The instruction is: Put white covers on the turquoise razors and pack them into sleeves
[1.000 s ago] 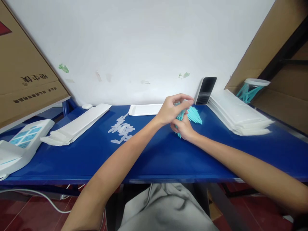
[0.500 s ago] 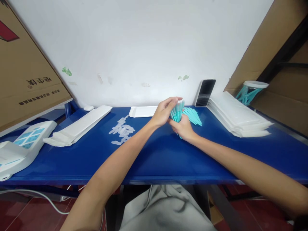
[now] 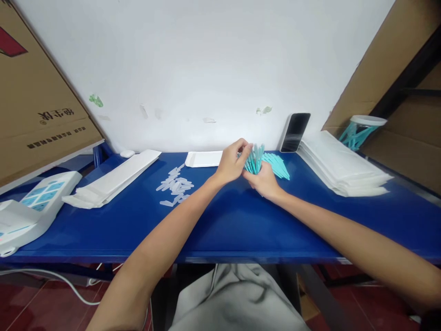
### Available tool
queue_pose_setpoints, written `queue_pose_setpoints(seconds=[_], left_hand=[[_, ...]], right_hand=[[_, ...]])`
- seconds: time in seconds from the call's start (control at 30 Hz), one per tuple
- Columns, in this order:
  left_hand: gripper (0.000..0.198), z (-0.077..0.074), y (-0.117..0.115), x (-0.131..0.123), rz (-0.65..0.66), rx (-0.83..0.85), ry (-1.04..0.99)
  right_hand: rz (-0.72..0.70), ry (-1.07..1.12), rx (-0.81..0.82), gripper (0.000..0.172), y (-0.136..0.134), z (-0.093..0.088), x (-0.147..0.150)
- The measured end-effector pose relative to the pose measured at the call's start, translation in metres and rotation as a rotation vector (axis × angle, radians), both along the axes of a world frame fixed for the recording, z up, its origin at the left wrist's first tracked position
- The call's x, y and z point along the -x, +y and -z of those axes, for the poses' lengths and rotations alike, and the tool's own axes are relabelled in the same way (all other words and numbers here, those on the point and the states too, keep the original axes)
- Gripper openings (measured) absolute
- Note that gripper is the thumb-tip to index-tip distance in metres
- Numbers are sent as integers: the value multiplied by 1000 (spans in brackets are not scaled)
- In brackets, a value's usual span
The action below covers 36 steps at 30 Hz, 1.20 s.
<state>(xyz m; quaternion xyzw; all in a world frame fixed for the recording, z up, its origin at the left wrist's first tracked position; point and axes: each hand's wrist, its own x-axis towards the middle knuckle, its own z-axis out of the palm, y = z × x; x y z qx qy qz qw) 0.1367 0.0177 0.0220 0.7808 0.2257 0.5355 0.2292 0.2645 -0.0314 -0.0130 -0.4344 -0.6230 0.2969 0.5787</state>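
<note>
My right hand (image 3: 264,181) is closed round a bundle of teal plastic sticks (image 3: 254,159), held upright over the blue table (image 3: 223,220). My left hand (image 3: 231,162) pinches the top of that bundle from the left side. More teal sticks (image 3: 277,165) lie loose on the table just behind my right hand. A scatter of small clear plastic caps (image 3: 175,186) lies to the left of my hands.
White paper sleeves lie in stacks at the left (image 3: 110,181), back centre (image 3: 203,159) and right (image 3: 341,168). A phone (image 3: 294,132) leans on the wall. A cup of teal sticks (image 3: 358,131) stands far right. A white device (image 3: 31,209) and cardboard box (image 3: 37,105) sit left.
The bundle was raised upright in my right hand. My left hand came down from above it to pinch its top at the left side.
</note>
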Motion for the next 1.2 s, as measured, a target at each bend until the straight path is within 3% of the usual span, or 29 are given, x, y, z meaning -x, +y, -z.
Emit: queue_pose_setpoints(seconds=[0.3,0.53,0.7,0.8,1.0,1.2], left_hand=[[34,-3,-10,2,-16,-266,142],[33,-4,-10,5,5,-299,202],[35,-3,-13,1,-30,-331,126],[35,-6,-20,-1,-8,-338,129],[24,-13,-27,-6,16,-296,41],[24,-11,-15,-2,-36,-13,-76]], right_hand=[[2,-33,-26,35,1,-3,0],[-6,-25,-18,39,1,-5,-3],[-205,-117,64,32,1,-4,-4],[-233,-124,57,30,2,-2,-5],[-260,-116,74,36,1,1,-6],[-355,154,223,43,-1,-1,-2]])
